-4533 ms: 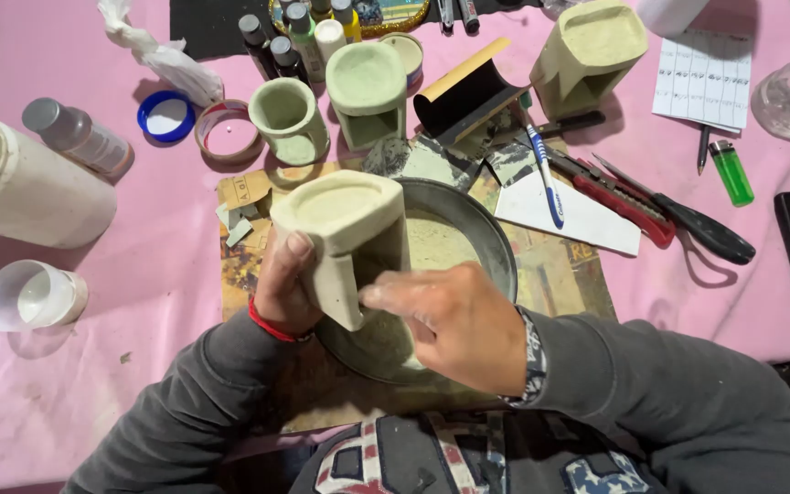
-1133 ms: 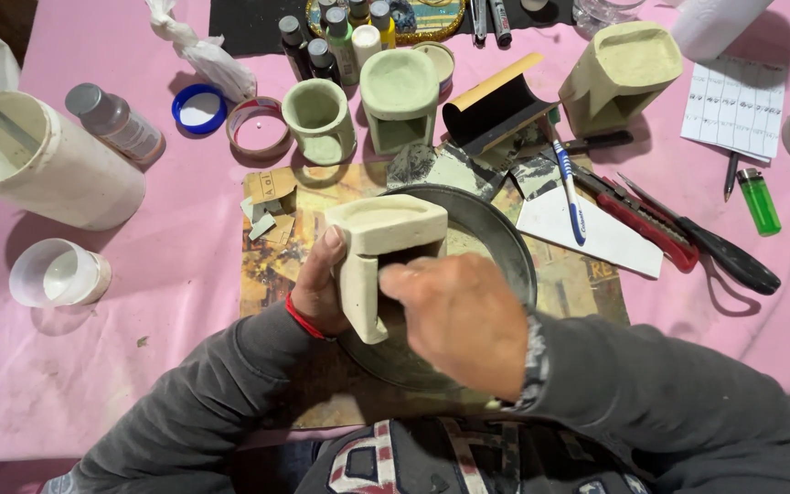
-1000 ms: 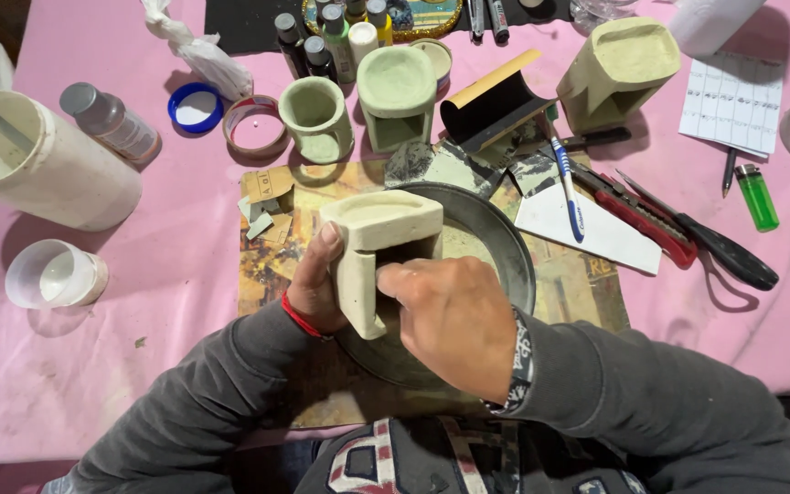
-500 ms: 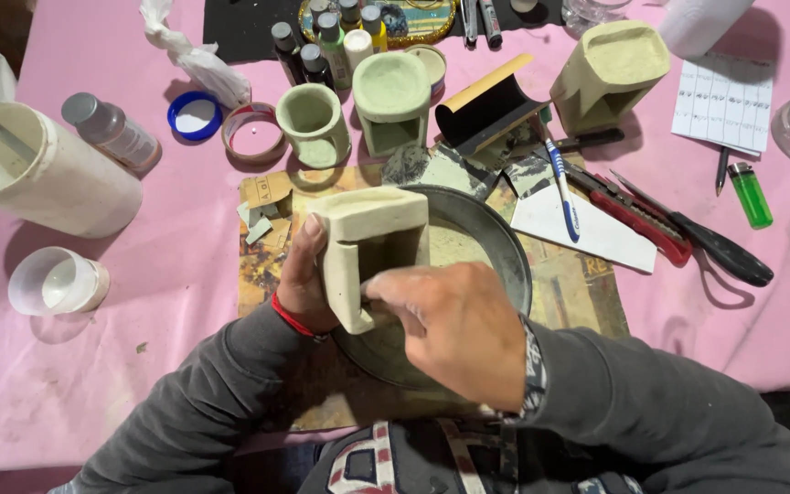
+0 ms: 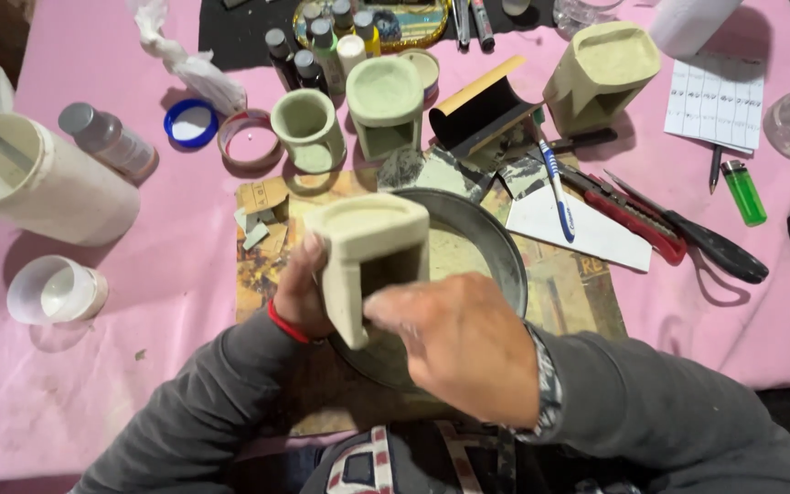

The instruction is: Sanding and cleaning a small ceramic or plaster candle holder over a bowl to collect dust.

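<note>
The left hand (image 5: 302,291) grips a pale clay holder (image 5: 368,261) from its left side, fingers wrapped behind it, holding it tilted above a round metal pan (image 5: 491,252) on a printed board (image 5: 587,293). The right hand (image 5: 464,343) lies against the holder's open front, fingers loosely curled; whether it pinches anything I cannot tell, since it is blurred. On the pink tablecloth (image 5: 121,366) beyond stand a round clay cup (image 5: 308,128), another clay holder (image 5: 386,105) and a third (image 5: 601,73). A red cutter (image 5: 628,218), a blue pen (image 5: 555,187) and a green lighter (image 5: 742,192) lie to the right.
</note>
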